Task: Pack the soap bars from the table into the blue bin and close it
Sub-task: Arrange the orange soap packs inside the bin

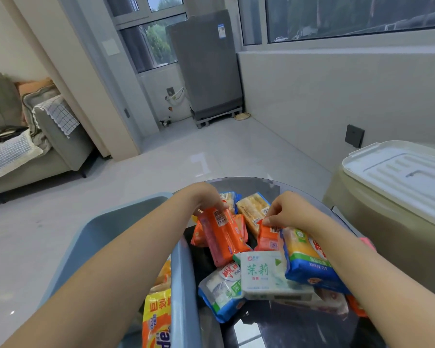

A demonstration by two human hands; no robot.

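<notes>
While our left hand (211, 200) pinches the long orange bar (221, 237) and our right hand (286, 212) pinches a smaller orange bar (268, 238), both on the worktop (299, 327), we lift cleanly, then swing left into the blue bin (181, 272)

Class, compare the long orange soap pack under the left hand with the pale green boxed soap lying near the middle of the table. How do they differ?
The orange soap pack is bright, glossy film wrap; the green boxed soap is pale, matte and squared like a carton. The orange soap pack is long, narrow and propped at a tilt on other packs, gripped by the left hand; the green boxed soap lies flat, untouched. Both sit on the dark table, not yet in the blue bin.
</notes>
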